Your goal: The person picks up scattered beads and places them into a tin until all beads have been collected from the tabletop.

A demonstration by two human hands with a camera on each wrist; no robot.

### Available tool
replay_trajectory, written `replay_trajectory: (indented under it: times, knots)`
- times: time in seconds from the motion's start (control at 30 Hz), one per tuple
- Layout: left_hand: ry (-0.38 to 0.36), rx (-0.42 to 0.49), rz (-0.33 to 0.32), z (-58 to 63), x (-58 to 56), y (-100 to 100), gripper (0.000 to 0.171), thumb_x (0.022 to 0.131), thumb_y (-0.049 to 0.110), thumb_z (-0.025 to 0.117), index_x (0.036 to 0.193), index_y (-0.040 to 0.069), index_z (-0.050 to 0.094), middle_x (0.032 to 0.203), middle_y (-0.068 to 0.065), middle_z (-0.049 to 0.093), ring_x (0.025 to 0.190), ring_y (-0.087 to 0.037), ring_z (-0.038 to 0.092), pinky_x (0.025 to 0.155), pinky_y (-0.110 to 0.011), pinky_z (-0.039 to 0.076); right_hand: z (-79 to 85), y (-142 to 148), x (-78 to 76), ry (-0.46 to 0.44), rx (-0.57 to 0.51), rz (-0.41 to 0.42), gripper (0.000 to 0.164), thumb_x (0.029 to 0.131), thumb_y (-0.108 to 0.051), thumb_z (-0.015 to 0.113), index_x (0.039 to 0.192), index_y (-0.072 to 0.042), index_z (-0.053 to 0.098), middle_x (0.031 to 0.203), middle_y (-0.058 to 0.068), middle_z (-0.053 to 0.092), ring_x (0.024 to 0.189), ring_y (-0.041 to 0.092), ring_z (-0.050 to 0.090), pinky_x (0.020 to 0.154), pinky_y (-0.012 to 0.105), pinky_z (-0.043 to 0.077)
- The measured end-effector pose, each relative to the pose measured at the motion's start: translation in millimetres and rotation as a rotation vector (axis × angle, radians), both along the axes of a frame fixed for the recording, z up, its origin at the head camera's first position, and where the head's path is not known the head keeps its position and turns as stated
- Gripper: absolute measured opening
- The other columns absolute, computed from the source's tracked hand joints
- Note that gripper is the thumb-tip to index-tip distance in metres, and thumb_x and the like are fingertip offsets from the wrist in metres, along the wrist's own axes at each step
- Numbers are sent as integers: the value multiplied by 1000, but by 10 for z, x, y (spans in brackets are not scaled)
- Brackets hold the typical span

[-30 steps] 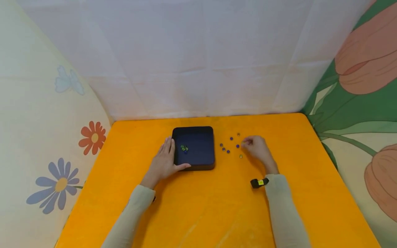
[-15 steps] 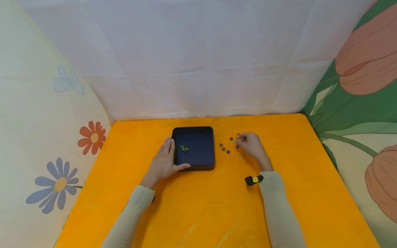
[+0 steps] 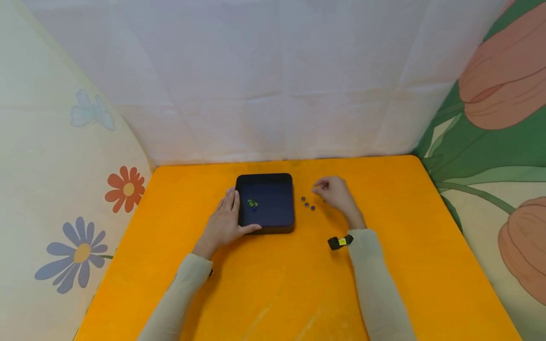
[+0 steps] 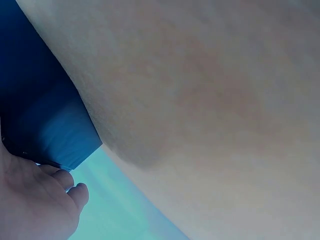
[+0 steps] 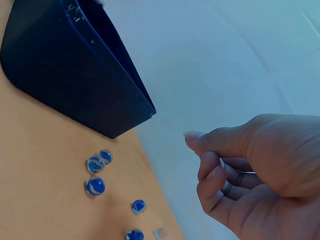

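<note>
A square dark tray (image 3: 273, 230) stands mid-table, with a small cluster of green and blue glass marbles (image 3: 252, 203) inside at its left. My left hand (image 3: 223, 222) lies along the tray's left wall with fairly straight fingers, its thumb over the front rim. Right of the tray, my right hand (image 3: 336, 193) hovers above the table, thumb and index fingertips together. It seems to pinch a small marble, mostly hidden by the fingers. Beneath and beside it are several loose marbles (image 5: 95, 186), mostly blue-swirled, plus a clear one (image 5: 160, 233).
An orange cloth (image 3: 273, 284) covers the table. A white sheet (image 3: 273, 94) hangs along the far edge, and flower-printed drapes (image 3: 503, 189) close in both sides. A black wrist strap (image 3: 340, 242) with a yellow tag sits by my right sleeve.
My right hand has moved left and slightly away from me, from the marbles' right side to above them, nearer the tray. The left hand and tray keep their places.
</note>
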State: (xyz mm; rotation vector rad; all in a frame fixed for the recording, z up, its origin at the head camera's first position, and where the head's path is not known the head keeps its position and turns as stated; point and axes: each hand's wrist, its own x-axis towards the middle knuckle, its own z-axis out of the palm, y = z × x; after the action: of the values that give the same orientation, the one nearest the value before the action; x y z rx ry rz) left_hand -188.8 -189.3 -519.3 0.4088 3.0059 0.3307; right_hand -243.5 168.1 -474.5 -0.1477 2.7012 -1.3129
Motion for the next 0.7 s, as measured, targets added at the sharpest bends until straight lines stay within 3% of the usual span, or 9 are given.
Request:
replay_trajectory:
  times: [0.2,0.7]
  knots:
    - [10,-3,-1,-13,-10,-5,137,81,94,52,168,0,4,178,-22,1,166,-38,7,134,-53,20,69,-103,-32,5,-5,11,23,101,-20,72,116,-3,76,103,15,74,87,26,66,74,33,55]
    - [-3,-1,-4,17,13,-19,138,80,95,50,168,0,4,178,-21,-2,166,-38,6,135,-53,18,185,-307,-67,-26,-58,23,25,101,-19,72,120,-3,74,104,14,73,89,27,68,72,30,57]
